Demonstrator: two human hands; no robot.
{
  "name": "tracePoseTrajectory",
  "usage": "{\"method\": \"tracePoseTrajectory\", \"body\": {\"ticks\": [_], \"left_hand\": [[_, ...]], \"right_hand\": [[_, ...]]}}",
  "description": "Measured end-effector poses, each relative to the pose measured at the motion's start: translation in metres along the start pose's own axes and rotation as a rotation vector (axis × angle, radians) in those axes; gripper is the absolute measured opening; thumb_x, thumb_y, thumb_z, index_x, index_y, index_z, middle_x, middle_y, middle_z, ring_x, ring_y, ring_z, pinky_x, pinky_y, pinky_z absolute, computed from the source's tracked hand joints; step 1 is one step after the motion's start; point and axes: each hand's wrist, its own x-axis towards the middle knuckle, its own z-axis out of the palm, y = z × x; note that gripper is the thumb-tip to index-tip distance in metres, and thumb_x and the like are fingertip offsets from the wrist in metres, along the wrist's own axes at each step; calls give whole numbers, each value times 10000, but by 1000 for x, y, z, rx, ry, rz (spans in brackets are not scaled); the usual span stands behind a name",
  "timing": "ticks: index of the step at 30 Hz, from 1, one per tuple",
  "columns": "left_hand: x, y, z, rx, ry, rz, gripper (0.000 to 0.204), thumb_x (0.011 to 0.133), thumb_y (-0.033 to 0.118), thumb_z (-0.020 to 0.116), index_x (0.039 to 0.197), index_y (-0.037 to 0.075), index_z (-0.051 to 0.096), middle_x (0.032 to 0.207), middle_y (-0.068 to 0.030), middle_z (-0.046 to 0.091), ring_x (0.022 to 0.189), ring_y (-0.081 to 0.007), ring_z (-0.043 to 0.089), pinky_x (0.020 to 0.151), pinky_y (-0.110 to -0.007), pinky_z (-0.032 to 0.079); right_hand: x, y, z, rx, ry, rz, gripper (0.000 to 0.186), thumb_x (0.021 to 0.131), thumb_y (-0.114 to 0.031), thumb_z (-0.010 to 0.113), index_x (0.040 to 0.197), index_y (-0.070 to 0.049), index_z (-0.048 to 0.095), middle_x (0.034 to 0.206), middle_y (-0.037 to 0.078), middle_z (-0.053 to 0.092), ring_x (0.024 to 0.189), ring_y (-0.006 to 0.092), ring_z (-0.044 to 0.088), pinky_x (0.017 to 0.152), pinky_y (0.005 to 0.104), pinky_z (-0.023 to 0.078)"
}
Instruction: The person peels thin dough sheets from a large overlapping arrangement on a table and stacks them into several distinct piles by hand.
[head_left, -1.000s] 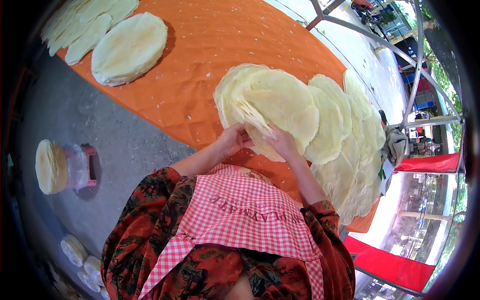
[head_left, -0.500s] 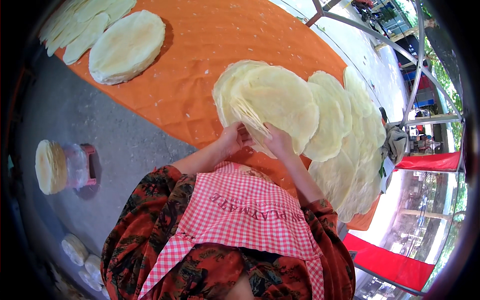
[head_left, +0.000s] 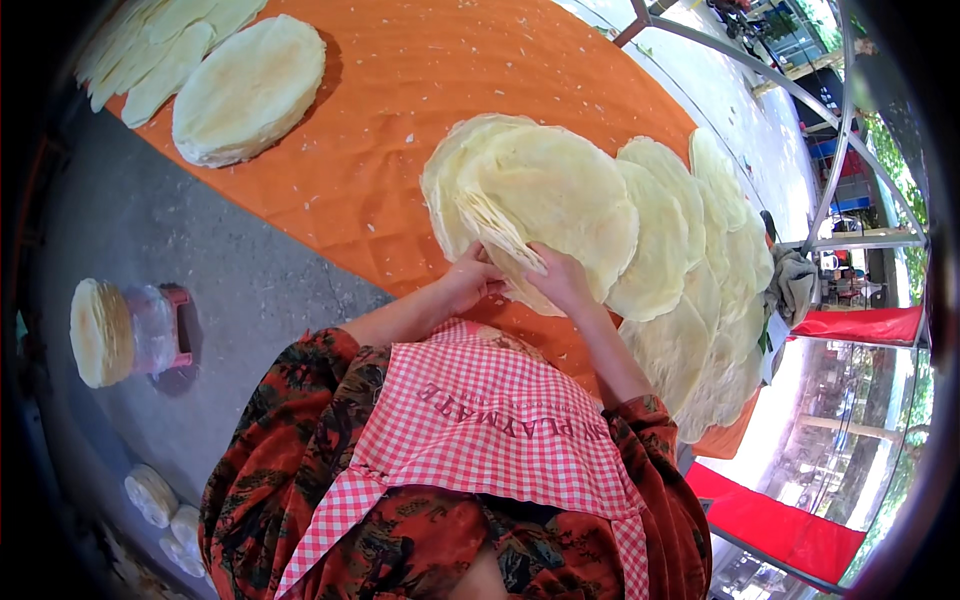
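A pile of thin, round, pale flatbreads (head_left: 570, 200) lies on the orange cloth (head_left: 390, 90), with folded, layered edges of several sheets (head_left: 495, 225) at its near left. My left hand (head_left: 472, 278) is closed on the lower end of these folded sheets, its fingertips partly hidden beneath them. My right hand (head_left: 552, 275) grips the same sheets from the right, fingers curled at the fold. More overlapping flatbreads (head_left: 715, 330) spread to the right of the pile, down along the table's side.
A thick round stack (head_left: 245, 90) and oblong pieces (head_left: 170, 65) lie at upper left. On the grey floor (head_left: 250, 270) are a stool with a flatbread stack (head_left: 100, 335) and wrapped bundles (head_left: 150, 495). Right are metal frame bars (head_left: 840, 130), red fabric (head_left: 780, 520) and grey cloth (head_left: 790, 285).
The cloth and flatbreads appear slightly higher in the picture. Both hands stay gripping the folded sheets, with only slight shifts of the fingers and wrists.
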Motion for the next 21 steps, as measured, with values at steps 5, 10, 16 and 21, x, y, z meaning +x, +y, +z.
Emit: {"method": "tracePoseTrajectory", "body": {"ticks": [5,10,16,21], "left_hand": [[4,-4,3,119,139,-65,728,783,-183,488,1404,129,273,1305,-129,439,1049,-303,572,771,-381,570],[5,-6,-3,44,6,-5,765,754,-198,505,1404,101,233,1282,-169,430,986,-326,577,707,-374,576],[9,-9,1,100,154,-17,669,733,-187,493,1329,62,317,1097,-204,539,804,-333,617,581,-375,563],[14,-11,0,198,171,-37,546,795,-106,460,1308,63,379,1111,-180,562,924,-349,608,654,-406,574]], "right_hand": [[1,-4,-6,7,-55,29,503,741,-272,704,1200,-99,591,982,190,668,896,346,648,780,402,510],[1,-2,-6,36,-39,20,479,744,-282,692,1177,-97,607,988,178,666,902,345,638,787,411,503],[-1,-7,10,-60,49,-10,433,747,-186,662,1162,-83,594,948,168,670,853,334,651,733,407,515],[-9,-17,38,-250,213,-74,357,738,-121,646,1078,-64,557,1005,129,640,865,335,630,731,452,513]]}}
